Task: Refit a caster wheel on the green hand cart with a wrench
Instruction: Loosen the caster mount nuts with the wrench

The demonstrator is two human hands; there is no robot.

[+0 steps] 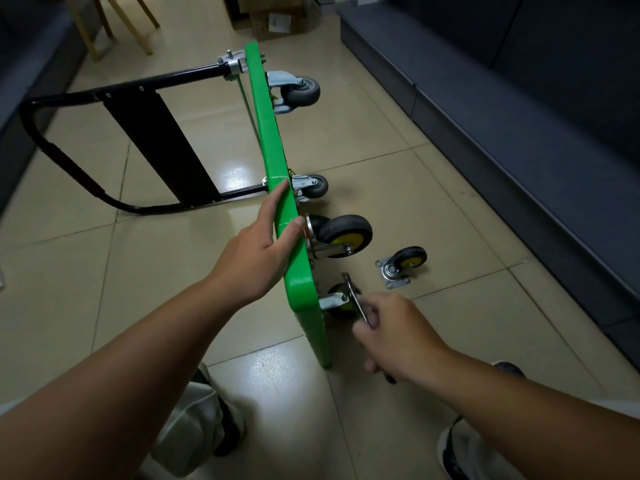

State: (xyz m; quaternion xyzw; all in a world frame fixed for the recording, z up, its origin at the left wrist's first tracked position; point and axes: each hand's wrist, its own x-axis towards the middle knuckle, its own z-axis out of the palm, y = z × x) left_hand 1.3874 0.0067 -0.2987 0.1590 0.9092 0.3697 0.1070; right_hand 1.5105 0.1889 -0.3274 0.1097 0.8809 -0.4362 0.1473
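Right hand (394,330): fingers curled round wrench (355,299) at nearest caster (337,301). Judged step: tightening; seat head squarely, short strokes. Left hand (263,244) pinches edge of green cart (268,133), which stands on its side. Loose caster (403,266) lies on floor beside. Far cardboard box (277,22): contents unseen.

I have one wide head-worn view, looking forward and down at the tiled floor (398,174), close over the green cart (273,143) at centre.
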